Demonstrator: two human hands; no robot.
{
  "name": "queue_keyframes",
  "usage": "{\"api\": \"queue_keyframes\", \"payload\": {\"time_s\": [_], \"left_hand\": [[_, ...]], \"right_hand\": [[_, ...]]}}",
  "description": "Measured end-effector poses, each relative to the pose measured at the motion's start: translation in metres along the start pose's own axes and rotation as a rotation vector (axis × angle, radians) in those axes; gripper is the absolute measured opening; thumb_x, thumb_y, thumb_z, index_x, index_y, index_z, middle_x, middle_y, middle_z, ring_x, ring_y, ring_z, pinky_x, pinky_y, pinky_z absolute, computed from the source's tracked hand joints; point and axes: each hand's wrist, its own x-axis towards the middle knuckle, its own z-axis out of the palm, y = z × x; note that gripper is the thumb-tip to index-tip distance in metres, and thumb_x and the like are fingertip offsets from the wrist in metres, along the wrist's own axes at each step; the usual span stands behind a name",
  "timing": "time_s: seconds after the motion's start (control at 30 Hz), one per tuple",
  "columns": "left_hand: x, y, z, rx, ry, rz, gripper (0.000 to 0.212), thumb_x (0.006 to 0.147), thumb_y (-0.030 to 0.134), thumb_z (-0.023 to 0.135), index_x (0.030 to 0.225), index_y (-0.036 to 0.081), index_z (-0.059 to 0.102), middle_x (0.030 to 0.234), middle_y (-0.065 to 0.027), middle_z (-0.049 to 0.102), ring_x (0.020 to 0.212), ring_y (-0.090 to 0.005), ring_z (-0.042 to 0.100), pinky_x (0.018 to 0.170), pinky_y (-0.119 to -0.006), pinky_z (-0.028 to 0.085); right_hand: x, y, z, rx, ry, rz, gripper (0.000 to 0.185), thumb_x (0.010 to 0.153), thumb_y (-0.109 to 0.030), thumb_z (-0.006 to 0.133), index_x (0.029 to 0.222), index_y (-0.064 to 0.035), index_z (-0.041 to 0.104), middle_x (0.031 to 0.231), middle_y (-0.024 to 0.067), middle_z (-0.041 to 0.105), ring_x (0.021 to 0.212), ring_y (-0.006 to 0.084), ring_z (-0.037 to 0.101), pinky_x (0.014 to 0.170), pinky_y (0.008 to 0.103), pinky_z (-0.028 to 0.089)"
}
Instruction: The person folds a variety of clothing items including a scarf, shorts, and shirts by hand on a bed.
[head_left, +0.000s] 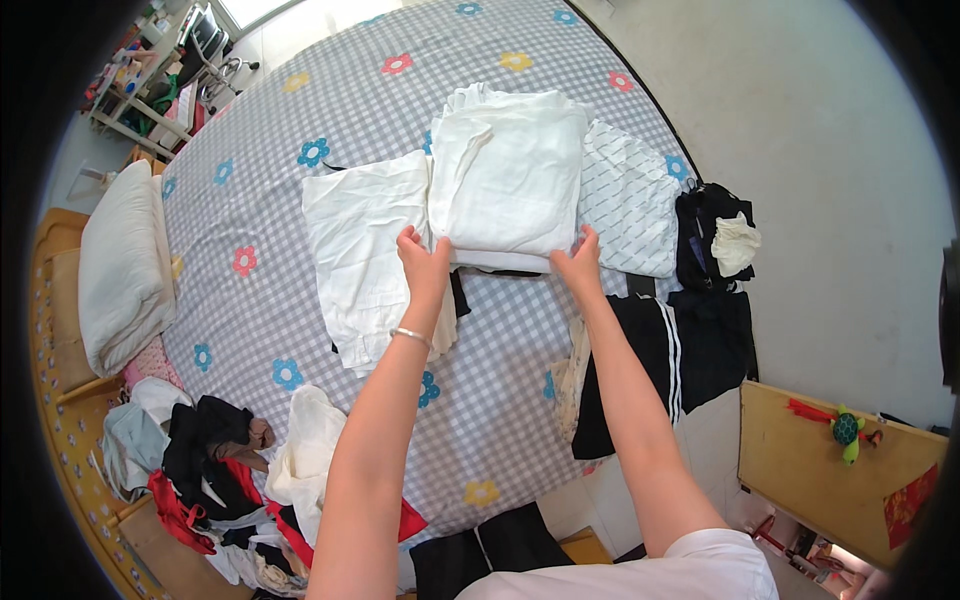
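Observation:
A stack of folded white clothes (517, 172) lies on the bed's gray checked sheet (495, 337). My left hand (425, 259) is at the stack's near left corner, thumb on the white cloth and fingers at its side. At the near right corner, my right hand (581, 259) touches the cloth in the same way. Whether the fingers reach under the stack is hidden. Folded white pants (367, 255) lie beside my left hand. To the right of the stack is a white garment with small patterned dashes (630, 202).
Black pants with white stripes (637, 375) and black bundles (712, 247) lie along the right edge. A loose heap of mixed clothes (217, 465) sits at lower left, below a folded cream quilt (124, 270). A wooden board (817, 450) stands at lower right.

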Motion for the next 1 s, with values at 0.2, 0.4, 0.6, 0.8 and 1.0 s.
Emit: {"api": "queue_keyframes", "payload": {"time_s": [0.2, 0.4, 0.6, 0.8, 1.0], "left_hand": [[-0.003, 0.016, 0.039, 0.653, -0.226, 0.770, 0.071, 0.078, 0.024, 0.066, 0.134, -0.003, 0.031, 0.140, -0.0254, 0.028, 0.132, -0.0400, 0.024, 0.108, -0.046, 0.022], [0.030, -0.016, 0.043, 0.882, -0.273, 0.427, 0.108, 0.061, 0.058, 0.074, 0.145, 0.015, 0.022, 0.148, -0.0256, 0.015, 0.137, -0.0444, 0.009, 0.105, -0.063, 0.009], [0.053, -0.046, 0.069, 0.689, -0.238, 0.549, 0.110, 0.054, 0.060, 0.075, 0.145, 0.024, 0.024, 0.149, -0.0220, 0.014, 0.136, -0.0469, 0.006, 0.107, -0.061, 0.007], [0.012, -0.052, 0.031, 0.966, -0.186, 0.453, 0.095, 0.066, 0.060, 0.067, 0.145, 0.029, 0.022, 0.151, -0.0217, 0.009, 0.135, -0.0455, 0.015, 0.109, -0.051, 0.016], [-0.145, -0.099, -0.073, 0.416, -0.410, 0.692, 0.066, 0.079, 0.024, 0.067, 0.136, 0.010, 0.037, 0.144, -0.0236, 0.026, 0.133, -0.0359, 0.027, 0.107, -0.044, 0.027]], "right_hand": [[0.047, -0.065, 0.019, -0.311, 0.135, -0.689, 0.060, 0.079, -0.027, 0.062, 0.132, -0.0122, 0.041, 0.139, 0.0210, 0.027, 0.128, 0.0395, 0.026, 0.101, 0.0549, 0.024], [0.112, -0.055, 0.095, -0.660, 0.003, -0.604, 0.071, 0.077, -0.058, 0.059, 0.138, -0.0298, 0.038, 0.149, 0.0201, 0.013, 0.133, 0.0493, 0.010, 0.099, 0.0685, 0.016], [0.206, 0.007, 0.098, -1.673, -0.010, -0.950, 0.050, 0.088, -0.051, 0.046, 0.136, -0.0446, 0.035, 0.151, 0.0007, 0.021, 0.136, 0.0429, 0.012, 0.109, 0.0593, 0.013], [0.188, -0.058, 0.134, -1.042, -0.005, -0.221, 0.079, 0.074, -0.080, 0.037, 0.142, -0.0450, 0.019, 0.152, 0.0173, 0.002, 0.135, 0.0501, 0.002, 0.092, 0.0775, 0.009], [0.181, -0.039, 0.140, -1.022, 0.106, -0.767, 0.066, 0.084, -0.067, 0.038, 0.142, -0.0395, 0.024, 0.150, 0.0174, 0.016, 0.133, 0.0468, 0.018, 0.097, 0.0710, 0.013]]}}
